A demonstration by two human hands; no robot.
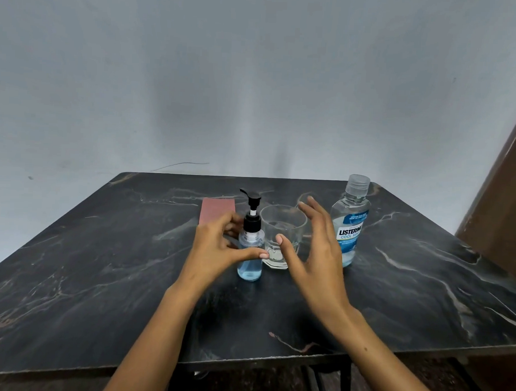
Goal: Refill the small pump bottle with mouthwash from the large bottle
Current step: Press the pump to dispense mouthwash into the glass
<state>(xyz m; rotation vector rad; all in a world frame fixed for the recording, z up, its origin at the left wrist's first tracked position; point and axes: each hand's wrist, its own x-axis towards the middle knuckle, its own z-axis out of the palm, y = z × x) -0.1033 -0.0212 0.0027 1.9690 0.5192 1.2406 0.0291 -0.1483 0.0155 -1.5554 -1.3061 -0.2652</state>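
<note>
A clear, faceted drinking glass (282, 235) stands upright near the centre of the frame on a black marble-patterned tabletop (102, 277) with pale veins. A flat reddish-pink rectangular pad (216, 212) (material unclear) lies left of the glass, toward the table's far edge. A plain grey wall (255, 78) fills the upper frame; a brown wooden panel (505, 204) leans in at the right edge.

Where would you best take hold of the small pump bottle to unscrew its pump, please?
Wrap the left hand around the small pump bottle at its clear round body from the left, since the drinking glass crowds its right; it stands upright, leaving the black pump collar free for twisting.
</note>
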